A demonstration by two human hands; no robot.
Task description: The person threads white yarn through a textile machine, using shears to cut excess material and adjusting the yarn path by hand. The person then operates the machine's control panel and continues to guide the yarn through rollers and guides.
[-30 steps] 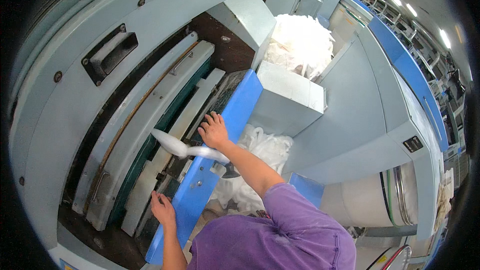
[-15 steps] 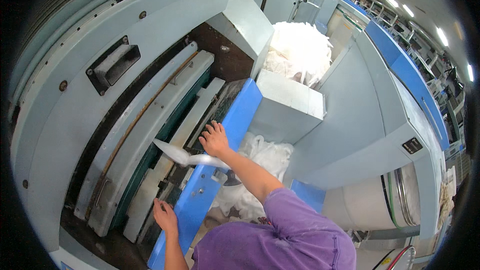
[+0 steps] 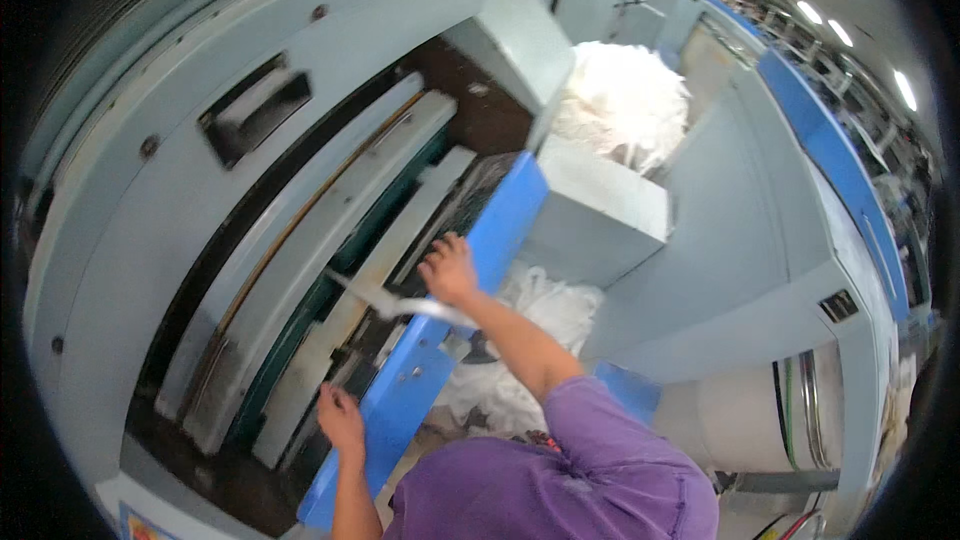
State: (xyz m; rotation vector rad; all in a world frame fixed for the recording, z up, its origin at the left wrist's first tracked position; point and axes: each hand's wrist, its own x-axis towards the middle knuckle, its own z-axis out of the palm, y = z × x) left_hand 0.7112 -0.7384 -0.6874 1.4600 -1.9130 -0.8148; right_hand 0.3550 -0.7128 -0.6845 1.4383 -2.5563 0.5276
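Note:
A white strand of loose fibre [image 3: 430,308] runs over the blue panel [image 3: 405,385] into the grey machine [image 3: 105,240], ending in a narrow, wispy web at a long metal bar [image 3: 365,285]. My right hand [image 3: 450,268] lies just beyond the strand at the panel's inner edge, fingers spread and holding nothing I can see. Nearer to me, my left hand [image 3: 342,418] is beside the inner side of the panel. Its fingers are loosely bent and apart, somewhat blurred, with nothing visible in them.
A white fibre heap [image 3: 625,100] stands behind a grey box-shaped cover [image 3: 605,185]. More white fibre [image 3: 550,315] lies low, right of the panel. A tall grey cabinet [image 3: 740,210] and a large pale drum [image 3: 740,420] are at my right.
The whole view has shifted, so the machine appears farther right. The fibre web looks narrower than before. Both hands stay in nearly the same places on the machine; my left fingers look more bent.

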